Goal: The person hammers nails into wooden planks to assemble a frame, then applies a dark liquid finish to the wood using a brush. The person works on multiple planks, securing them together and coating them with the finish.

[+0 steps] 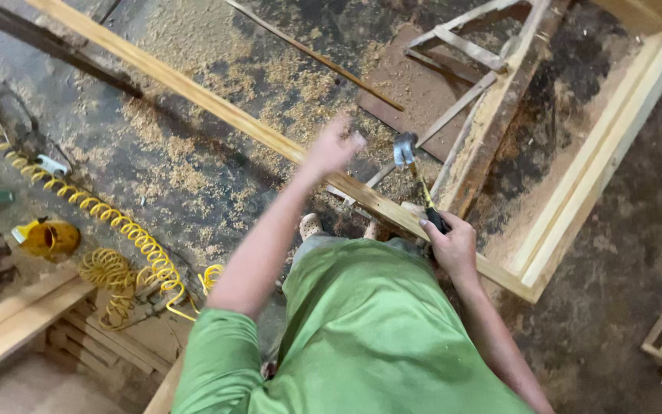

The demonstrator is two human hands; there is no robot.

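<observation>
Green shirt (pixel 362 337) fills the bottom of the view, both arms reaching out from it. Right hand (pixel 452 247) has its fingers (pixel 432 230) wrapped tight round the dark grip of a hammer (pixel 417 172), steel head up beyond the knuckles, over the long wooden rail (pixel 216 107). Left hand (pixel 332 147) is blurry, up just left of the hammer head; can't tell if those fingers are open or pinching something. The rail belongs to a pale wooden frame (pixel 599 153) with sawdust lying inside it. Way off left of both hands, a yellow coiled air hose (pixel 128 238) on the floor (pixel 170 176).
</observation>
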